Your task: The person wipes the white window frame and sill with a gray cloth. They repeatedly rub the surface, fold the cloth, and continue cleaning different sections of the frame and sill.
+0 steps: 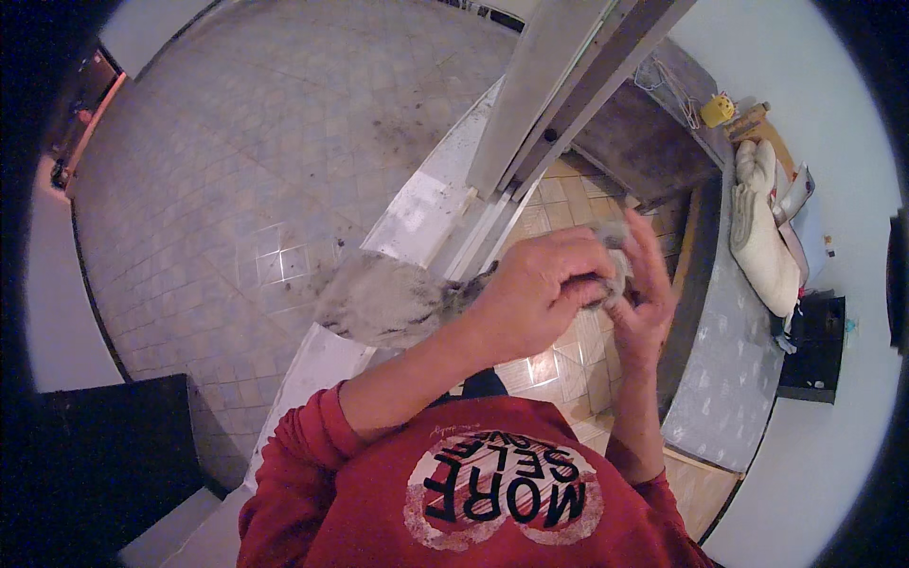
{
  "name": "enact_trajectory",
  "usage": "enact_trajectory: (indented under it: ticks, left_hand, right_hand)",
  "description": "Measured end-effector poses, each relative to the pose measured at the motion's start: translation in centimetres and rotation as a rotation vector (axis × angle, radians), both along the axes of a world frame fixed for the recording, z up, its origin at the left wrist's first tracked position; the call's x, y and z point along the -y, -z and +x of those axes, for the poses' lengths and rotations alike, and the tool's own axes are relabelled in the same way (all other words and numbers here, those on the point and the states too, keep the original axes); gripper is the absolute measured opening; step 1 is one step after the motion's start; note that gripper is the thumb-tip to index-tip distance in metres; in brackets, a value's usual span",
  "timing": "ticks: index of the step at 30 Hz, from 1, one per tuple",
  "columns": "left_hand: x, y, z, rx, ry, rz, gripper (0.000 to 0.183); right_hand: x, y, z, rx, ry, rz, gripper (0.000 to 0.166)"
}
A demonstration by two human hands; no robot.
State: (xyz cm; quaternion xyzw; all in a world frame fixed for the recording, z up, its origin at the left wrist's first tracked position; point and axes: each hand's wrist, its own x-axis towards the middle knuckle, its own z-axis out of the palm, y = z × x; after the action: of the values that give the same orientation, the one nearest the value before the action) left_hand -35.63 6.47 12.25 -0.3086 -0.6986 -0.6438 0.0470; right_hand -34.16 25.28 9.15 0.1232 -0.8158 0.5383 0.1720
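Observation:
My left hand (547,287) pinches a small grey fluffy clump (616,263), which looks like loose fur. Close against its far side is my right hand (646,298), slightly blurred, with its fingers spread; whether it grips the clump is unclear. Below and left of my left forearm, a grey-beige furry body with dark stripes, seemingly a cat (383,298), lies across the white door sill (426,202). My left hand and forearm hide part of its darker end.
Dark tufts (408,131) are scattered over the tiled floor (234,128) and the sill. A door frame (561,85) rises ahead. To the right, a grey patterned surface (724,355) holds a rolled cream blanket (763,241), a yellow cup (717,110) and a black box (813,348). A dark panel (121,440) stands lower left.

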Motion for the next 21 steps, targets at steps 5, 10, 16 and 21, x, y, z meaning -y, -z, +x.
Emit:
enact_trajectory:
  ticks: [5, 10, 16, 21]
  left_hand:
    - [-0.2, 0.3, -0.3, 0.186, 0.006, 0.143, 0.008]
    - [-1.1, 9.0, -0.5, 0.867, -0.215, 0.554, 0.008]
    - [-1.5, 11.2, -3.0, 1.053, -0.234, 0.633, 0.015]
    - [-0.1, 11.3, -4.1, 0.760, -0.413, 0.366, 0.022]
  right_hand:
    - [2.1, 4.2, 4.2, 0.406, -0.148, -0.606, 0.051]
    - [4.2, 4.5, 3.9, 0.640, -0.014, -0.416, 0.028]
    - [4.1, 4.4, 0.3, 0.342, 0.124, 0.211, 0.025]
    - [0.7, 5.4, -6.7, 0.250, 0.229, 0.488, 0.029]
